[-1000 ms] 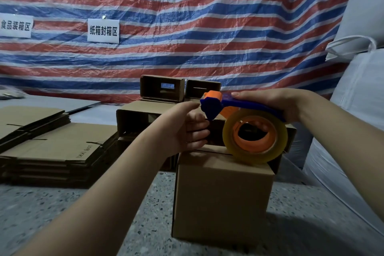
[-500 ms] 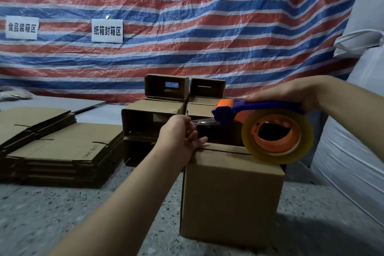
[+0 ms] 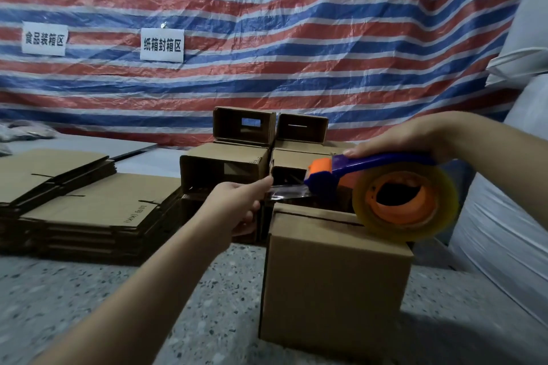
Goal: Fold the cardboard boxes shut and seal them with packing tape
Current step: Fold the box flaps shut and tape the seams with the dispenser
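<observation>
A brown cardboard box (image 3: 335, 284) stands on the speckled floor with its top flaps folded flat and a dark seam across the top. My right hand (image 3: 406, 139) grips the blue handle of a tape dispenser (image 3: 370, 169) with an orange head; its yellowish tape roll (image 3: 406, 201) hangs over the box's far right corner. My left hand (image 3: 240, 201) pinches the free end of the clear tape strip (image 3: 287, 192), stretched from the dispenser head to the left, just above the box's top left edge.
Flat unfolded cartons (image 3: 86, 210) lie stacked at the left. Several assembled open boxes (image 3: 237, 157) stand behind the work box. A striped tarp (image 3: 267, 38) with two paper signs closes the back. White sacks (image 3: 510, 216) fill the right side.
My left hand has drawn leftward with the tape end, pulling out a strip. The dispenser has shifted right and slightly down over the box.
</observation>
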